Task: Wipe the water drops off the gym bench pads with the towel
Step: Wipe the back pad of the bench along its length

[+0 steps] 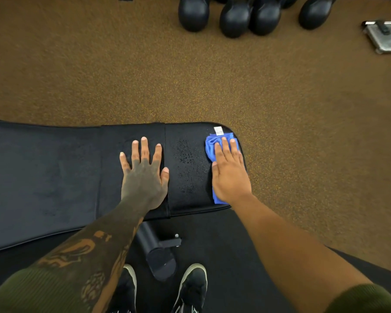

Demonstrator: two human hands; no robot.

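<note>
A black gym bench runs across the view, with a long back pad [43, 177] on the left and a shorter seat pad [190, 136] on the right. Water drops [187, 163] glisten on the seat pad's middle. My right hand [229, 175] lies flat on a blue towel [210, 146] with a white tag, pressing it onto the seat pad's right end. My left hand [143, 177] rests flat with fingers spread on the back pad, just left of the seam between the pads, holding nothing.
Speckled brown rubber floor [122, 64] lies beyond the bench. Several black kettlebells [235, 16] stand at the back. A grey metal plate [384, 38] sits far right. The bench frame [158, 251] and my shoes [192, 288] are below the pads on a black mat.
</note>
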